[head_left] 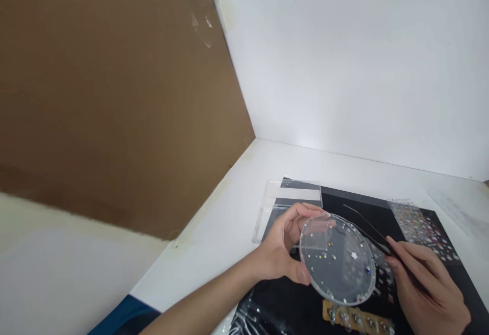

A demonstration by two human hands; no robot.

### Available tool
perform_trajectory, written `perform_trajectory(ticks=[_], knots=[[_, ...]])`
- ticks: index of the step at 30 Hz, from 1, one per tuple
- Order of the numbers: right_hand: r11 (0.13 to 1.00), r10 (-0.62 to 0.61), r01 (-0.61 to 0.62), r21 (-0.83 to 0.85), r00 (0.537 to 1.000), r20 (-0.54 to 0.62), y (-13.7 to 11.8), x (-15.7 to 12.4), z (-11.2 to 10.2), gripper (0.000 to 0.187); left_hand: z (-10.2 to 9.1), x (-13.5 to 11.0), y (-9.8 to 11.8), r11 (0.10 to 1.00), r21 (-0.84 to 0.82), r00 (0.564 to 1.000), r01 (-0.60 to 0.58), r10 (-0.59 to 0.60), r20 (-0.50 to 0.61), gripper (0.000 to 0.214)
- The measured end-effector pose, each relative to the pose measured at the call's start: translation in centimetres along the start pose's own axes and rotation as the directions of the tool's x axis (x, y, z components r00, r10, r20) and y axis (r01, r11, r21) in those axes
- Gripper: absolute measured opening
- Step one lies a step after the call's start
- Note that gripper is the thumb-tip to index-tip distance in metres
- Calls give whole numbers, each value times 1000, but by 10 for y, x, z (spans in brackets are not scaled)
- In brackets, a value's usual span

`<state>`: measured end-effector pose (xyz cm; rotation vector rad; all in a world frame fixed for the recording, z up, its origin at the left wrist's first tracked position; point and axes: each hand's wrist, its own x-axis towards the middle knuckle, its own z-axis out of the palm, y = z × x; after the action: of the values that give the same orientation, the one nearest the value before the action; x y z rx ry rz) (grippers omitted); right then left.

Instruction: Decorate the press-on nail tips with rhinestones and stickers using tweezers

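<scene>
My left hand point(280, 243) grips a clear round plastic disc point(338, 268) by its edge, tilted up above the black mat. Small silver and coloured sequins or gems are scattered over the disc, and a white star-shaped piece point(354, 255) lies among them. My right hand point(424, 284) holds long, thin metal tweezers point(367, 230) in a pencil grip. Their shank runs up and left, just past the disc's upper right rim. I cannot tell whether the tweezers hold anything.
The black mat point(355, 197) lies on a white table point(229, 258) in a corner formed by a brown cardboard panel point(114, 95) and a white wall point(344, 54). A clear acrylic case point(292, 192), a sheet of small gems point(416, 228) and a gold strip with metal fittings point(355, 317) lie on the mat.
</scene>
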<state>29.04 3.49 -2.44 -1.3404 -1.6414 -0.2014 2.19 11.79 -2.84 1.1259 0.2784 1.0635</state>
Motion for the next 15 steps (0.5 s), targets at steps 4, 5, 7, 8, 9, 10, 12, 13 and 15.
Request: perform_trajectory(ticks=[4,5,7,8,9,10,12,13,15], knots=[[998,63,-63,-11,998,-20,6,-2,-1,15,-5,1,-2,1000,11,999,-20,21,-44,82],[996,94,-94,-3,995,-21,9,-1,-1,14,-8,2,-2,999,15,996,-30,31,-79,80],[978,207,-207,4,978,-29,15,1,1,24,-16,6,-1,998,37,983,-57,62,-174,75],[954,300,-300,6,953,-39,17,2,3,33,-20,9,0,996,57,970,-67,78,-229,73],[915,404,-404,12,913,-53,20,3,4,43,-24,12,1,994,80,955,-69,89,-284,70],[864,503,-503,23,861,-69,22,4,5,54,-28,15,2,993,102,937,-58,89,-337,69],[768,641,-639,53,763,-87,27,5,8,68,-34,20,4,992,127,905,-13,66,-421,70],[736,677,-674,69,731,-84,29,5,9,71,-36,22,5,992,127,892,15,44,-449,72],[703,711,-704,99,701,-62,35,5,10,72,-38,25,6,992,108,877,61,-1,-480,74]])
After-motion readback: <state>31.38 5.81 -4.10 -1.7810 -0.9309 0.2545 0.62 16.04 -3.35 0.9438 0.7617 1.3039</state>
